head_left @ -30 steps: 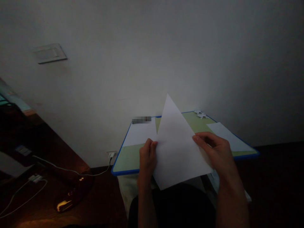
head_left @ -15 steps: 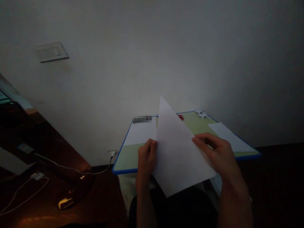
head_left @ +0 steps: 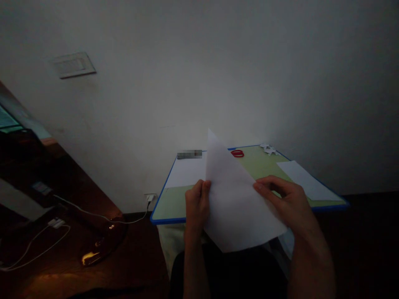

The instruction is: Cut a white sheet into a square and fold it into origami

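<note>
Pinched between thumb and fingers at both side edges: white sheet (head_left: 240, 211), held by left hand (head_left: 198, 203) and right hand (head_left: 286, 195). Sheet is raised above the near edge of a green, blue-rimmed table (head_left: 171, 208), tilted, one corner pointed up toward the wall (head_left: 199, 74). Red loops (head_left: 237, 154) are seen just beyond its right edge. Second paper (head_left: 186, 172) is laid at table left, blurred grey object (head_left: 189, 154) at its far edge; third paper (head_left: 305, 181) is laid at right, near white scraps (head_left: 269, 149).
</note>
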`<state>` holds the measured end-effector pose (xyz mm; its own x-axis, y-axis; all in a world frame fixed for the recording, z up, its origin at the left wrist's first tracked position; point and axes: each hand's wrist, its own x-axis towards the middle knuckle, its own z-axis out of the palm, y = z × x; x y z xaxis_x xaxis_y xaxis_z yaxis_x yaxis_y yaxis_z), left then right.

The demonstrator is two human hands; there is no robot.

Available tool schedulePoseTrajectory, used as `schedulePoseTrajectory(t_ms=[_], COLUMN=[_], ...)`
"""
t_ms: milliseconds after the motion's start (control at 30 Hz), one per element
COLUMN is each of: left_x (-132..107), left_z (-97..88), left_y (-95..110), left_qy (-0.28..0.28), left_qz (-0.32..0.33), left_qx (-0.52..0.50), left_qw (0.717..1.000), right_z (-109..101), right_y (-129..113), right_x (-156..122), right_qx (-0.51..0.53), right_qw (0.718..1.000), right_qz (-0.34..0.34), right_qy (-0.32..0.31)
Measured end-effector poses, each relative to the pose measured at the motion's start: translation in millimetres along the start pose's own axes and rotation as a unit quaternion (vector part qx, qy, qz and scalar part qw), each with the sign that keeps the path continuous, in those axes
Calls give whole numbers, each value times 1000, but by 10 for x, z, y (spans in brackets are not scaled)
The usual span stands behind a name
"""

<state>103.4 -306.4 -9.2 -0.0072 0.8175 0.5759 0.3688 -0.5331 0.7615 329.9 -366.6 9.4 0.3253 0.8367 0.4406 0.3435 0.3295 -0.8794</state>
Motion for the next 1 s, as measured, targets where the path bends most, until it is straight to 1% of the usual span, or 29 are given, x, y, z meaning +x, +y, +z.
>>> schedulePoseTrajectory(t_ms=[200, 300, 367, 500, 567, 733, 867, 1000], left_x=[16, 15, 9, 0, -3, -12, -27, -37], left_z=[-55, -70, -68, -57, -60, -90, -121, -139], left_y=[-2, 25, 50, 76, 72, 61, 62, 24], left_qy=[-17, -34, -37, -5, -4, -25, -7, 34], left_qz=[-5, -6, -13, -39, -46, -48, -50, -67], left_qx=[-15, -43, -75, -112, -114, -121, -133, -146], left_qw=[1000, 998, 996, 993, 992, 991, 990, 986], right_z=[18, 0, -21, -51, -60, -77, -88, -103], right_y=[11, 5, -2, -3, 9, 45, 37, 32], right_x=[-10, -1, 0, -12, -17, -16, -30, -53], right_qx=[3, -2, -13, -28, -29, -31, -29, -29], right_qw=[1000, 1000, 1000, 997, 996, 995, 992, 986], right_qz=[-12, -17, -17, -12, -12, -25, -48, -55], right_qy=[1, 4, -16, -73, -81, -89, -114, -157])
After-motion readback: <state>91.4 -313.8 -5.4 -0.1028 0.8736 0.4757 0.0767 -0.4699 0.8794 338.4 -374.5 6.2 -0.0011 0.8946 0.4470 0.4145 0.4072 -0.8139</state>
